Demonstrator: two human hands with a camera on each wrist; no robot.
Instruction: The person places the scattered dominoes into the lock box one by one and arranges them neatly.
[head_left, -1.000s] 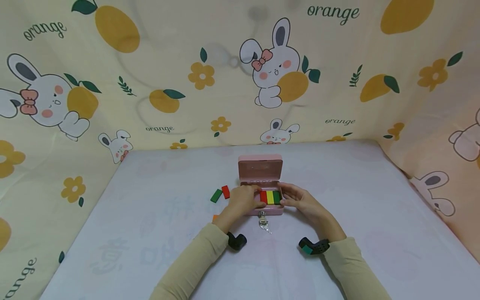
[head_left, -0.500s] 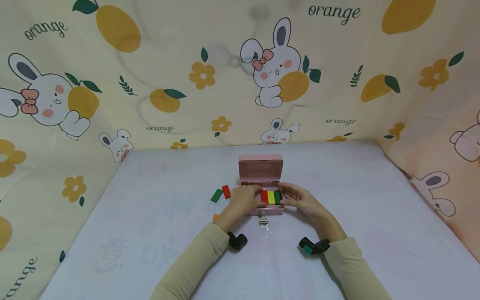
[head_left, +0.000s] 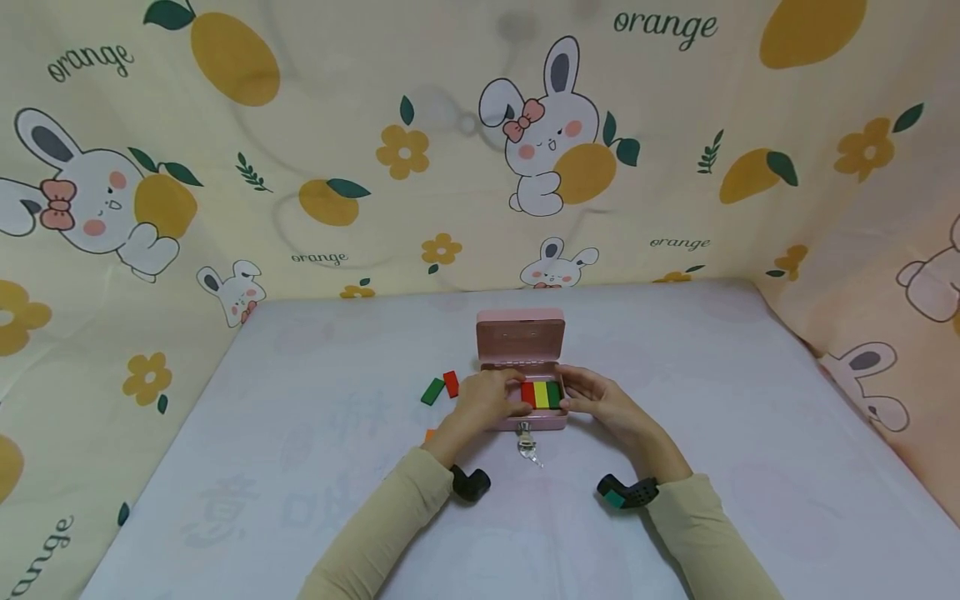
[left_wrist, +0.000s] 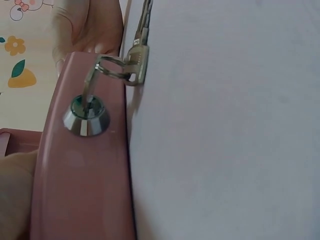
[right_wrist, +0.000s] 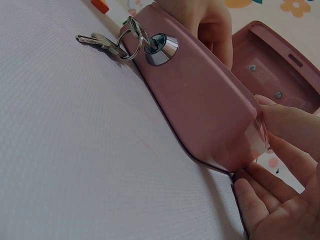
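Broadly, the white table [head_left: 262,383] spreads out on both sides of the pink box [head_left: 553,423], with printed cloth [head_left: 465,200] along the far edge. Inside the box, a row of red, yellow and green blocks [head_left: 541,395] sits side by side; the lid [head_left: 521,338] stands raised. The right hand [head_left: 611,408] lays relaxed fingers against the right end, gripping nothing. The left hand [head_left: 486,400] dips in at the left, fingertips hidden, its hold impossible to tell. An orange piece [head_left: 430,434] is partly covered by the left wrist.
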